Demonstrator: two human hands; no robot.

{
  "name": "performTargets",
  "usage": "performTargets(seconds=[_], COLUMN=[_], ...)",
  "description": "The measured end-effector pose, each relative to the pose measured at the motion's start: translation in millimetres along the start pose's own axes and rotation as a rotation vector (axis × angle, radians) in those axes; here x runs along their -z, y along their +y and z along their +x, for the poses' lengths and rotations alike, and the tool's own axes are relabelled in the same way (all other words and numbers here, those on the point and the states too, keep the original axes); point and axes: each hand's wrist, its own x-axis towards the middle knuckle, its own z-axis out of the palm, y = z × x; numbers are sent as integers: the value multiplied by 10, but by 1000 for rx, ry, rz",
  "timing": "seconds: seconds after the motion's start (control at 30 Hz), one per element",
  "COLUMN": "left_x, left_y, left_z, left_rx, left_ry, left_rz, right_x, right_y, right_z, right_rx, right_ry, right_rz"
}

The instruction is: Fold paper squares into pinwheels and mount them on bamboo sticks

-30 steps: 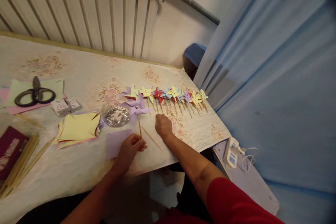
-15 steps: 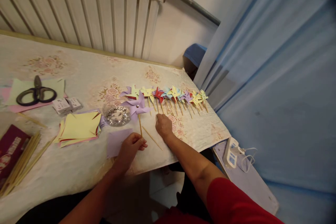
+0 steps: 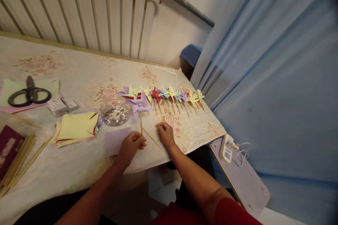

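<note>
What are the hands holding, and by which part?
The left hand holds a purple pinwheel by the lower part of its stick. Nothing shows in the right hand.

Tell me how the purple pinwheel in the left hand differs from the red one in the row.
The purple pinwheel is held by its stick in the left hand, while the red pinwheel lies on the table among other pinwheels. The purple pinwheel shows larger in this view than the red pinwheel. Both have pointed blades around a small centre and a thin stick.
</note>
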Motion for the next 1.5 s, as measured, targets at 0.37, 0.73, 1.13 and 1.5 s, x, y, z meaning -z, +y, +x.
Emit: performTargets(seconds=[0.37,0.73,1.13,1.5], left_x=[22,10,-10,-21], left_y=[-70,-84,-141,-157], left_z=[-2,2,15,31], left_rx=[-7,-6,-25,-34], left_ry=[-33,-55,-93,-111], left_rz=[8,39,113,133], right_x=[-74,-258,-300,-311], right_y=[-410,-607,-572,-538], right_z=[-559,-773,-738,-722], right_rx=[-8,-166,-191,-199], right_ry=[-17,-51,-3,22], right_rz=[27,176,108,93])
